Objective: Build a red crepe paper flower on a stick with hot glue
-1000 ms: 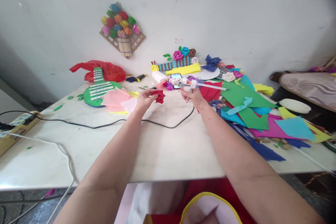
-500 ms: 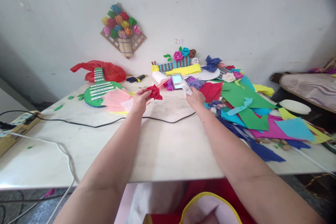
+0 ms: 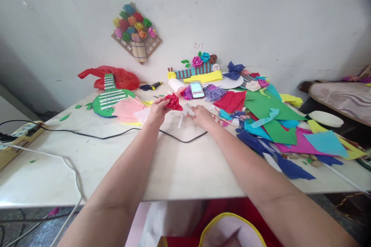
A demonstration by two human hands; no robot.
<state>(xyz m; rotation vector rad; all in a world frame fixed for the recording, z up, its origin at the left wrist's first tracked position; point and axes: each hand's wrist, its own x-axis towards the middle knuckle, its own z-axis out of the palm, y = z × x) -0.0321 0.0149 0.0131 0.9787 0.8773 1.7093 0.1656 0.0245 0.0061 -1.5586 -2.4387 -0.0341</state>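
Note:
My left hand (image 3: 159,111) pinches a crumpled red paper flower (image 3: 174,102) between thumb and fingers, a little above the table. Just right of it, my right hand (image 3: 202,117) has its fingers closed on a white hot glue gun (image 3: 187,110) low over the tabletop. A pale glue stick (image 3: 180,122) points from the gun down and to the left; the fingers hide part of the gun. A black cord (image 3: 185,141) runs across the table to the right hand.
Behind the hands lie a lit phone (image 3: 197,90) and purple string (image 3: 215,93). Coloured paper sheets (image 3: 269,104) cover the right side. A green guitar-shaped craft (image 3: 101,102), a red plastic bag (image 3: 124,79) and pliers (image 3: 155,85) lie at left, with a power strip (image 3: 24,142) at the edge.
My right hand has swung the glue gun left and down, its stick turning from rightward to lower left. My left hand still holds the red flower, shifted slightly, with more of its petals showing.

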